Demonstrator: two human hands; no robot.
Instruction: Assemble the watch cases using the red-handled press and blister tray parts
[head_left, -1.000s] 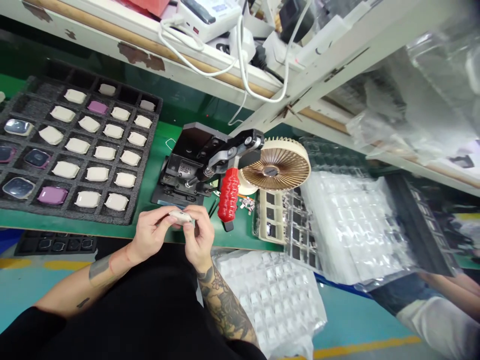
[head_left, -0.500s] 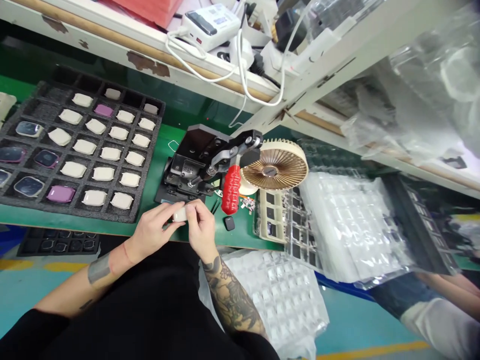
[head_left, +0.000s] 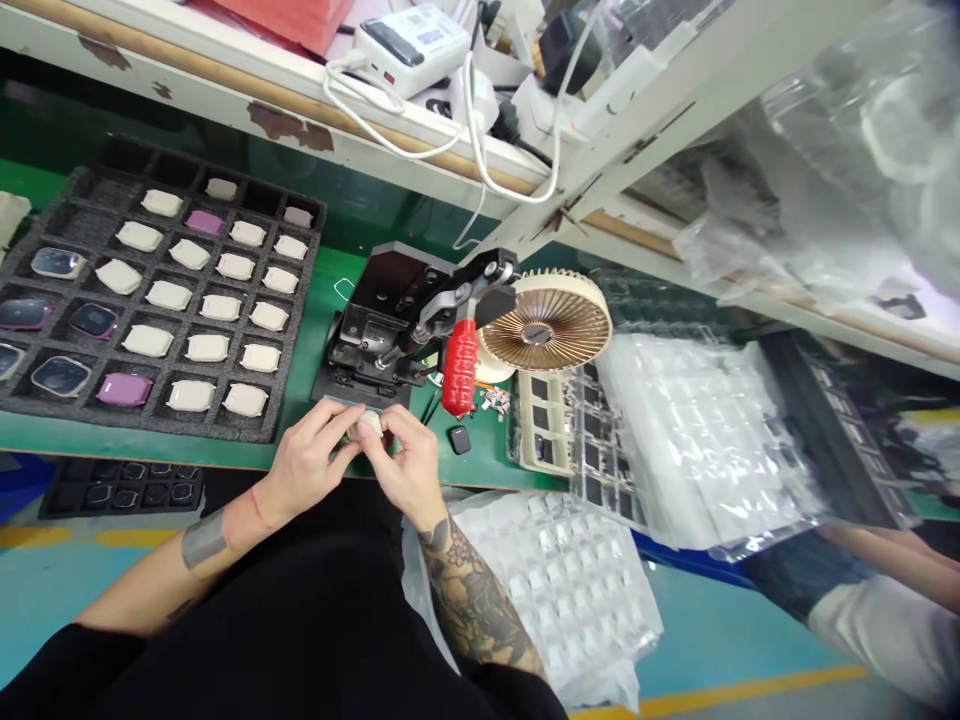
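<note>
Between the fingertips of both hands is a small cream-coloured watch case, partly hidden by the fingers. My left hand pinches it from the left. My right hand grips it from the right, its thumb lying across the face. Just beyond the hands stands a black toggle-clamp press with a red handle. A small black square piece lies on the green bench to the right. To the left, a dark foam tray holds several cream and purple watch cases.
A round desk fan stands right of the clamp. Nearby are a beige parts box and stacked clear plastic trays. Above runs a shelf with white cables. Another person's arm shows at far right.
My right thumb has moved down and left over the watch case, covering more of it. Both hands stay together at the bench edge. The view has shifted slightly.
</note>
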